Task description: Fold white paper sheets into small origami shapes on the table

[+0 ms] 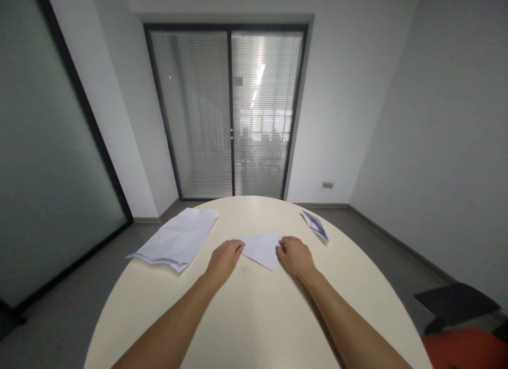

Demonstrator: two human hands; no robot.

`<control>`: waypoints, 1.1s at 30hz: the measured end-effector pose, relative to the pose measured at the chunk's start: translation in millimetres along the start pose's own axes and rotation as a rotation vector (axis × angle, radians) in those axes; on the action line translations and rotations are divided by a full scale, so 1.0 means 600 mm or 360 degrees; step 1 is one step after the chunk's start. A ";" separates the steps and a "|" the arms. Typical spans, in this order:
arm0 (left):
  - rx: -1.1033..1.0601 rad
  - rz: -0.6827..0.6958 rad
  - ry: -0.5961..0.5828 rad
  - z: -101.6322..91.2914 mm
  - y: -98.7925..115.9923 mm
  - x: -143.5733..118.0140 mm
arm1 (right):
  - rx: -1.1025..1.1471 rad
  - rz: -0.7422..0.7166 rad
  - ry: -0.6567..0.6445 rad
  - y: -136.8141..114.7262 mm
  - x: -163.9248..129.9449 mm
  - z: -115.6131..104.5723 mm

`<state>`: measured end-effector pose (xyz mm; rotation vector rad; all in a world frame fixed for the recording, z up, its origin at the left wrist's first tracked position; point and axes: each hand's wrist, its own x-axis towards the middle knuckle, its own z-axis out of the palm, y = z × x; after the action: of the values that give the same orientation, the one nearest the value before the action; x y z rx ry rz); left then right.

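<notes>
A folded sheet of white paper [261, 248] lies on the pale round table [250, 321] between my two hands. My left hand [225, 260] pinches its left corner between thumb and fingers. At the paper's right edge is my right hand [294, 255], its fingers curled over and closed on the edge. Both forearms reach in from the near side of the table. Beyond my right hand, a small folded paper piece [315, 225] rests close to the table's far right edge.
Crumpled white sheets [180, 237] lie in a stack at the left, overhanging the table's edge. An orange chair seat [464, 348] with a black part stands at the lower right. Glass doors with blinds [190, 120] stand behind the table.
</notes>
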<state>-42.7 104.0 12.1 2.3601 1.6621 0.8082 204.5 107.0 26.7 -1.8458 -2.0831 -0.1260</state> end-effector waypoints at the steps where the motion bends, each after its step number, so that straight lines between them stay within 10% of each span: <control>1: -0.0002 0.0001 0.0007 0.001 -0.001 0.000 | 0.0000 0.0007 -0.0001 -0.001 0.000 0.000; 33: 0.0323 -0.0163 0.0040 -0.006 0.005 -0.002 | 0.0073 0.0032 -0.0065 -0.021 -0.005 -0.004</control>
<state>-42.2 101.3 15.9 2.3766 1.9418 0.6836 193.0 101.4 30.0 -1.8565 -2.0763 -0.0354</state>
